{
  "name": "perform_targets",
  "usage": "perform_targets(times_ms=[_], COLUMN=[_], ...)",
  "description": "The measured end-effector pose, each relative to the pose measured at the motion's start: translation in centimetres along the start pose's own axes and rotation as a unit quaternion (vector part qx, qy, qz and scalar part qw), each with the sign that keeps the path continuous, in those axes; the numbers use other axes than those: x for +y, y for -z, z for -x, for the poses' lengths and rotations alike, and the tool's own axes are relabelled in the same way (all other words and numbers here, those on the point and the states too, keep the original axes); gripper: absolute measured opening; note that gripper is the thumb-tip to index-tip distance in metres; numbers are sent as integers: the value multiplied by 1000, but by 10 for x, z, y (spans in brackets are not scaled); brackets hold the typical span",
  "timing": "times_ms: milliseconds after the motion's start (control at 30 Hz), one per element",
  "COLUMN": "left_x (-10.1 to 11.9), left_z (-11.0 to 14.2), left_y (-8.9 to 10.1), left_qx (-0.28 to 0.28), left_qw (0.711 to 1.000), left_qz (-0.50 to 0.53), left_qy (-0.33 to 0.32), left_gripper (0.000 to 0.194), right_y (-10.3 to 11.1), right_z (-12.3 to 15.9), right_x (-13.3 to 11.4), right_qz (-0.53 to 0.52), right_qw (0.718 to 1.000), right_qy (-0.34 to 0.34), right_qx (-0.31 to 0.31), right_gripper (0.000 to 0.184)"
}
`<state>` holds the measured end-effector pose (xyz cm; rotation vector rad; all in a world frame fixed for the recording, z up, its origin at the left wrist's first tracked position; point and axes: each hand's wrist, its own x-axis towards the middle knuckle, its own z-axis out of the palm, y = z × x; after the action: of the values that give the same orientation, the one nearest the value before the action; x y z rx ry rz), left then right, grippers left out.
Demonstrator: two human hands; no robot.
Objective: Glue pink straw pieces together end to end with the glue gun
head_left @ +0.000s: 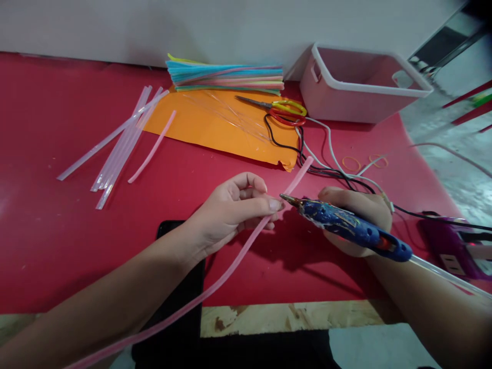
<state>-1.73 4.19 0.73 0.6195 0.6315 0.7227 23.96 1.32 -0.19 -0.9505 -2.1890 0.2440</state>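
My left hand [246, 205] pinches a long pink pipe cleaner [226, 274] near its upper end. The rest of the strand trails down past my forearm to the bottom edge. In my right hand [357, 210] is a blue hot glue gun [346, 223], gripped with its metal nozzle pointing left. The nozzle tip is right at my left fingertips, close to the pipe cleaner; whether it touches cannot be made out. A clear glue stick [442, 271] sticks out of the gun's back end.
Behind lie an orange envelope [215, 130], scissors [284, 110], a bundle of coloured pipe cleaners [226, 77] and a plastic bin [346, 97]. Several glue sticks [119, 143] and a short pink pipe cleaner [154, 146] are left. Cables, rubber bands [351, 164] and a purple power strip [449, 246] are right.
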Motion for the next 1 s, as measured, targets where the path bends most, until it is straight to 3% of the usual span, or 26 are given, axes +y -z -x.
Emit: perform_targets(times_ms=[1000], left_x=[-2], left_z=[1], left_y=[1], left_qx=[4], left_qw=[999], left_qz=[-21], left_qy=[-36], left_gripper=[27], right_y=[1], right_z=[2], right_x=[0], right_qz=[20], right_qw=[999], right_qy=[-41], right_qx=[4], right_gripper=[18])
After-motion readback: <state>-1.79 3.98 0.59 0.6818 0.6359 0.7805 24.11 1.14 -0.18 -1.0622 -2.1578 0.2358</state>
